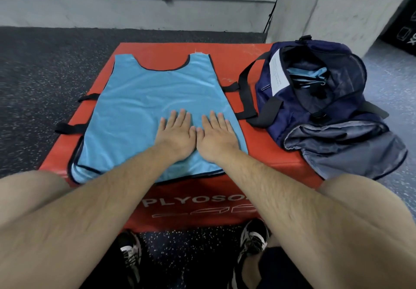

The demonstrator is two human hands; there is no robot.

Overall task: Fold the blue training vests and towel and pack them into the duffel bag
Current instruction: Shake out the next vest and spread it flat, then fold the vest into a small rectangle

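One vest (146, 99), one duffel bag (281, 110), one red box (202, 189); blue folds (306, 72) inside, perhaps two.

Both hands, left (176, 134) and right (217, 135), press flat on blue vest (144, 99); duffel bag (319, 95) lies open right of fingers (180, 117).

Head camera—looking steeply down, close over the box (225, 63).

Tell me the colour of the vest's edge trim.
Dark, navy or black, on the light blue vest; the head view shows it.
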